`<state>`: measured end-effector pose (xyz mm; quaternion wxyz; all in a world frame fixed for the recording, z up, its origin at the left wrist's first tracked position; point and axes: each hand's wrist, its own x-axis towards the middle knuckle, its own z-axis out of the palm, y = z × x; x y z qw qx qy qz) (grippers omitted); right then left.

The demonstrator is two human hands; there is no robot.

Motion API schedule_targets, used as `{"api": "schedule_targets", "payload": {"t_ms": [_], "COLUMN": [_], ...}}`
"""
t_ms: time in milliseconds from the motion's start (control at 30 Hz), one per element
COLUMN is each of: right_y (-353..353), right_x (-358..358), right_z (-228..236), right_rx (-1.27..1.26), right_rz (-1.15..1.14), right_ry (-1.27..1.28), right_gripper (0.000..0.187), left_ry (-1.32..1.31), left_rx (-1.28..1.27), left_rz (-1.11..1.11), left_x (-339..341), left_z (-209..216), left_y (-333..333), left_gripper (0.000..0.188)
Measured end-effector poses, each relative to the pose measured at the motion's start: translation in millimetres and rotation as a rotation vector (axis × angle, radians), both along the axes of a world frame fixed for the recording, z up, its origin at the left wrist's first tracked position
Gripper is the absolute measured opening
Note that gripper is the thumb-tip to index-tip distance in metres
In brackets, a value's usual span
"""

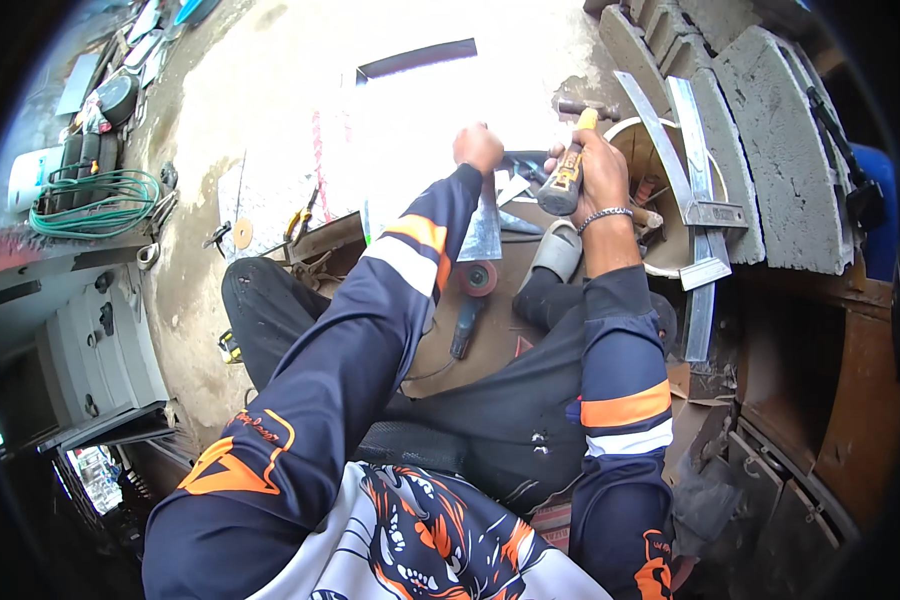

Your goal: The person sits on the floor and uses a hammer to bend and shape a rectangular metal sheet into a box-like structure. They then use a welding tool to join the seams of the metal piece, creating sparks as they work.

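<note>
My right hand (602,170) is closed around the yellow-and-black handle of a hammer (566,180), whose head points away from me. My left hand (478,148) is a closed fist over the bright, overexposed sheet (410,130); whatever its fingers hold is hidden. A grey metal strip (483,235) runs toward me from just below that fist. Between my legs lies an angle grinder (464,325) with a reddish disc. Pliers (301,222) with yellow-and-black handles rest left of my left forearm, near a small tan disc (242,233).
At right stand a round bin (638,132), long metal strips (692,165) leaning across it, and concrete blocks (770,150). A coiled green hose (95,210) lies at far left, above a pale cabinet (100,340). A yellow-and-black tool (230,347) sits by my left knee.
</note>
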<state>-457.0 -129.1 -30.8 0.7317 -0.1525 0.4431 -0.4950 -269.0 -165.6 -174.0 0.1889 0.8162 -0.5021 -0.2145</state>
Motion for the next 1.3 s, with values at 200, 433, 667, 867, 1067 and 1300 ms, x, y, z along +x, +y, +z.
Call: {"api": "schedule_targets", "payload": {"t_ms": [200, 433, 667, 867, 1067, 1300], "right_y": [-2.7, -4.9, -7.5, -3.6, 2.1, 9.0], "right_x": [-22.2, -19.0, -0.3, 23.8, 40.4, 54.5], "right_z": [-7.9, -7.6, -14.9, -16.7, -21.0, -22.4], "right_rx": [-0.020, 0.000, -0.001, 0.016, 0.011, 0.014], "right_rz": [0.046, 0.010, 0.037, 0.073, 0.171, 0.245], "right_ry": [0.006, 0.085, 0.061, 0.110, 0.127, 0.159], "right_gripper": [0.017, 0.017, 0.021, 0.020, 0.023, 0.016], "left_ry": [0.619, 0.782, 0.785, 0.824, 0.873, 0.817], "left_rx": [-0.153, -0.123, -0.130, -0.135, -0.262, -0.344], "left_rz": [0.072, 0.295, 0.477, 0.610, 0.618, 0.648], "left_x": [42.9, 110.4, 209.3, 263.8, 253.0, 245.1], "left_z": [82.4, 189.6, 198.3, 197.9, 196.1, 197.1], "left_y": [20.1, 56.3, 74.5, 79.3, 79.1, 79.8], "left_gripper": [0.018, 0.023, 0.014, 0.022, 0.033, 0.037]}}
